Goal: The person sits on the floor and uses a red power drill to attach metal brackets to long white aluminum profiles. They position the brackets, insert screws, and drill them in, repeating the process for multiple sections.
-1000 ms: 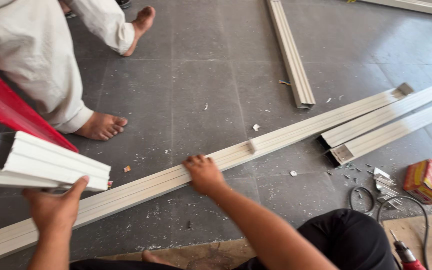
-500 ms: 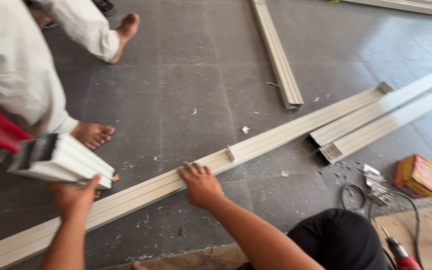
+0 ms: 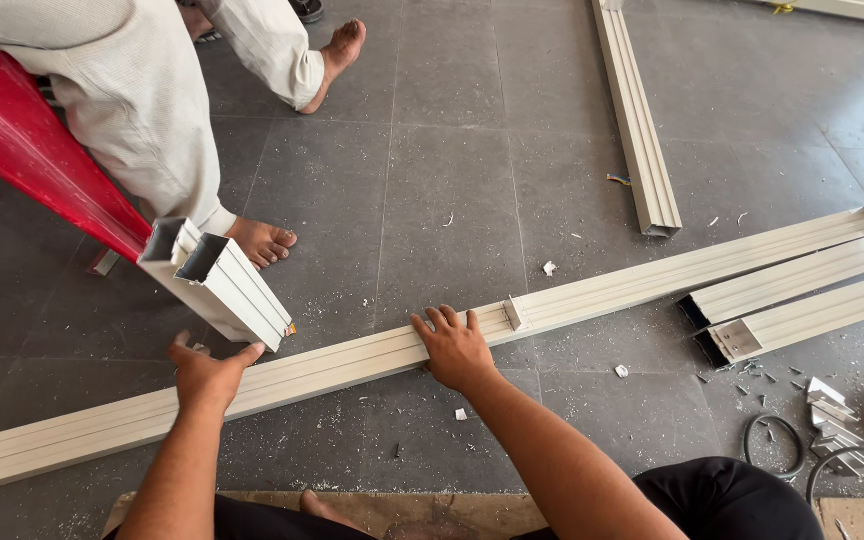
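Grey tile floor (image 3: 452, 130) w/ a long cream profile (image 3: 652, 275) lying diagonally across it. Right hand (image 3: 455, 348) rests flat on the long profile, fingers spread, grip open, beside its joint (image 3: 514, 312). Left hand (image 3: 207, 372) grips the lower end of a short hollow profile (image 3: 217, 280), now tipped up steeper vs 0.5 s ago, just above the long profile. Another person's bare foot (image 3: 260, 241) is near the short piece.

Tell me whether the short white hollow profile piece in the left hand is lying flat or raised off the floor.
Raised. The left hand grips the short white hollow profile piece at its lower end, tilting its open end upward above the grey tiled floor.
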